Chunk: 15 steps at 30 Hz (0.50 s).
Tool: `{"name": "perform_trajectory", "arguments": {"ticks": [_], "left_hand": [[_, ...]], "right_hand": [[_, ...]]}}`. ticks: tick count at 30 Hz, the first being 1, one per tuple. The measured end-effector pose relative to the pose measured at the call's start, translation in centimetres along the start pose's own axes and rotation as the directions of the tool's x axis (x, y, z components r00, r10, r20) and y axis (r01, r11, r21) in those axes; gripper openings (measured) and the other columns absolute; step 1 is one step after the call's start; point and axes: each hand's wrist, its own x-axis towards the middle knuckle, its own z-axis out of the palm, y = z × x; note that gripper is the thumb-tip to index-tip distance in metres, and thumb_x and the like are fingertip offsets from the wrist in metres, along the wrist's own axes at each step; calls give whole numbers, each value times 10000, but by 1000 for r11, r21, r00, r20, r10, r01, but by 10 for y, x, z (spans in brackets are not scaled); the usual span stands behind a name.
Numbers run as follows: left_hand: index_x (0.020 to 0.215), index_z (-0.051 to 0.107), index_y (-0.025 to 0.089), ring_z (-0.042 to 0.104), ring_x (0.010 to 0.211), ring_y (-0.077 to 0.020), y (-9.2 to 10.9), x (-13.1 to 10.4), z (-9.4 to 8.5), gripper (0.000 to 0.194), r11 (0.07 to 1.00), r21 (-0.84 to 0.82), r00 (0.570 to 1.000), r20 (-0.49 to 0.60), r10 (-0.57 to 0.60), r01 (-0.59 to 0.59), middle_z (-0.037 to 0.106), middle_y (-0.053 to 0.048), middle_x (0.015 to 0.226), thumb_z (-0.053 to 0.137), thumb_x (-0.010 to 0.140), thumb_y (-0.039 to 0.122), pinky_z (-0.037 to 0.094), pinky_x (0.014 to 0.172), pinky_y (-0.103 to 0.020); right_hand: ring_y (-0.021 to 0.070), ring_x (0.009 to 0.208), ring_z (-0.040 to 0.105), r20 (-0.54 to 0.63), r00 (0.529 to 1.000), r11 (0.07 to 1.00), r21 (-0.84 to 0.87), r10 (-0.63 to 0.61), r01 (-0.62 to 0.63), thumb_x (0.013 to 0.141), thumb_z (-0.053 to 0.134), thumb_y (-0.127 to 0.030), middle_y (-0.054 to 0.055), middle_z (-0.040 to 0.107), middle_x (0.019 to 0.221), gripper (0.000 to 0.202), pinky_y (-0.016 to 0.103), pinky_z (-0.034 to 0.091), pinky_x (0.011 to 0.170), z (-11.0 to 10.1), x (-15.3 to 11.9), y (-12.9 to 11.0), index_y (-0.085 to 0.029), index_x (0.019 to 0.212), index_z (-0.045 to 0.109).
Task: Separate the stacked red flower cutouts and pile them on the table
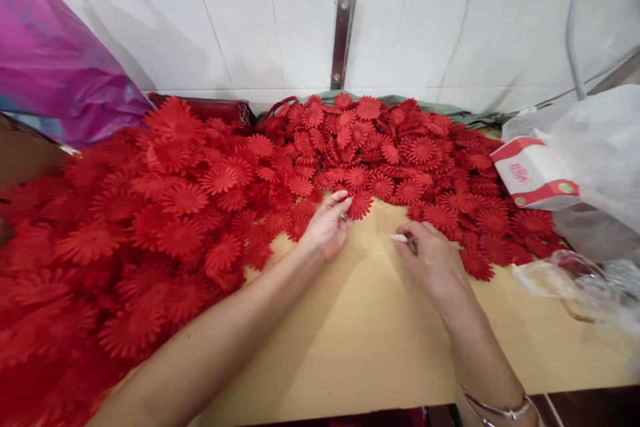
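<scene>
Between the fingertips of my left hand (327, 227) is a red petal-edged flower piece (361, 205), held over the tabletop near the pile. My right hand (433, 260) is pinched on a small white piece (399, 237), too small to name exactly. The two hands are apart, with bare wood between them. Behind and to both sides lies a large heap of red flower pieces (185, 200), looser on the left and more tightly layered at the back right.
A wooden table (330, 347) carries everything. At right stand a white and red box (535, 173) and clear plastic bags (590, 287). A magenta bag (65, 53) is at left, a dark red purse (205, 110) behind the heap. The tiled wall (240, 27) has a metal bracket (343, 40).
</scene>
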Motion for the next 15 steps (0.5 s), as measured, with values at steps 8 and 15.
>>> {"name": "perform_trajectory", "arguments": {"ticks": [8, 15], "left_hand": [[927, 691, 108, 577, 631, -112, 5, -42, 10, 474, 921, -268, 956, 3, -294, 284, 651, -100, 809, 399, 1029, 467, 409, 484, -208], [998, 681, 120, 659, 883, -212, 10, -54, -20, 638, 940, -202, 960, 117, -255, 275, 700, -166, 974, 314, 985, 641, 552, 760, -317]], "right_hand": [[183, 826, 678, 28, 993, 850, 520, -111, 81, 918, 650, -323, 18, 741, 942, 104, 320, 531, 761, -17, 17, -50, -244, 975, 685], [213, 1001, 662, -128, 959, 775, 566, -253, 280, 936, 631, -243, 59, 712, 1035, 120, 400, 548, 904, 1, 27, -66, -240, 1036, 698]]}}
